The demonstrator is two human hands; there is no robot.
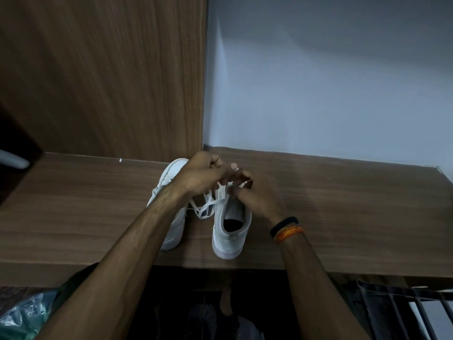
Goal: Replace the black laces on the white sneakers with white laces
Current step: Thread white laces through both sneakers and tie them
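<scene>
Head cam looking down at a wooden counter (343,204) tucked into a corner, with a wood panel (103,74) rising on the left and a pale wall (331,77) on the right. Far left there's a dark object (14,153) at the frame edge that I can't identify. Moving in, the left sneaker (171,177) sits on the counter, mostly covered by the left forearm. The left hand (203,173) is up over the toe end of the pair, fingers curled and pinching a white lace (206,206) (it's a bit motion-blurred, so the exact grip is hard to read). Loose lace ends droop in the gap between the two shoes. The right sneaker (230,231) stands just beside the first, heel toward the camera, opening visible. The right hand (255,195) is over its tongue area, fingers bent onto the same lace, touching the left hand's fingertips. A black band and an orange thread (286,229) sit on the right wrist.
</scene>
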